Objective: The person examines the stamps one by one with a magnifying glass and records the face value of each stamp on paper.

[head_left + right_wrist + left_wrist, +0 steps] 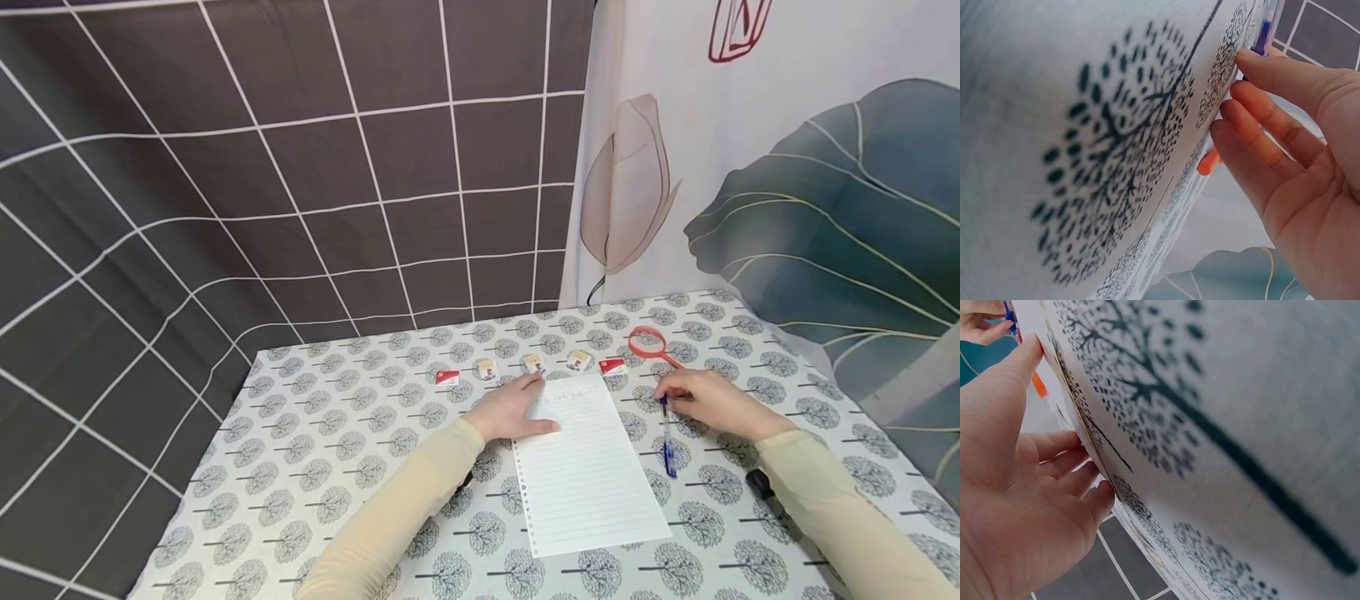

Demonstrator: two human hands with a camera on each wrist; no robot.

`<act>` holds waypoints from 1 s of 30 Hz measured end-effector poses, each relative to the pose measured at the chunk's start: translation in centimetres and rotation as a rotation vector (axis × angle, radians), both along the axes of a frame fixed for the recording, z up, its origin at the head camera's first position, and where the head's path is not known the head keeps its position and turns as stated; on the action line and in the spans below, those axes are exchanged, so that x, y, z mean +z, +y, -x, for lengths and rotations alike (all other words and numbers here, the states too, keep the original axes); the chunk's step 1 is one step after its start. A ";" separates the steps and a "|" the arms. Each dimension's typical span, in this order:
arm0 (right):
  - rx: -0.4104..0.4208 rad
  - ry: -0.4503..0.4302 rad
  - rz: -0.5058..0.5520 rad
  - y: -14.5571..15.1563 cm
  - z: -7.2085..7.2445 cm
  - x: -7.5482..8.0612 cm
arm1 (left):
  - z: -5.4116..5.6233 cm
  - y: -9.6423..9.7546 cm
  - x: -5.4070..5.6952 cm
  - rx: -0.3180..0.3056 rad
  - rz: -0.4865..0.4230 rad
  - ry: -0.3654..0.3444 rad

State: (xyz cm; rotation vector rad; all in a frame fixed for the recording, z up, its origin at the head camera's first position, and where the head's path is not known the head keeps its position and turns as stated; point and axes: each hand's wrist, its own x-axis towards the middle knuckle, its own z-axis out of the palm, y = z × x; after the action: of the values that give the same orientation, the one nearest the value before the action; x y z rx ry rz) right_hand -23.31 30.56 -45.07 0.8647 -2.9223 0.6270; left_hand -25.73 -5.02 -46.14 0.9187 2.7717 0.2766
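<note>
A lined sheet of paper (592, 479) with punched holes down its left side lies on the table, with faint handwriting near its top. My left hand (513, 408) rests on the sheet's upper left edge, fingers extended and thumb spread over the paper. In the left wrist view, the left hand's (1041, 487) fingertips touch the surface. To the right of the sheet, my right hand (712, 404) pinches a clear blue pen (669, 457) by its far end. Thumb and index finger of the right hand (1297, 150) meet at the pen (1263, 39) in the right wrist view.
Beyond the sheet runs a row of small cards or boxes, including a red-and-white one (447, 377) at left and another red-and-white one (612, 367) at right. An orange-red magnifying glass (666, 357) lies past my right hand. A tree-patterned cloth (315, 475) covers the table.
</note>
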 end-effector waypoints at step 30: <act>-0.083 -0.045 0.037 0.3 -0.1 0.6 | -0.2 0.0 0.3 -0.020 -0.021 0.039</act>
State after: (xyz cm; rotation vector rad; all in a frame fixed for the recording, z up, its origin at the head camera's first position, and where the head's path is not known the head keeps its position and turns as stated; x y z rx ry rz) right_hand -23.20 30.90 -44.45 0.7305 -2.9585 0.7006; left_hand -25.53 -4.99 -45.83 0.9669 2.7980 0.2878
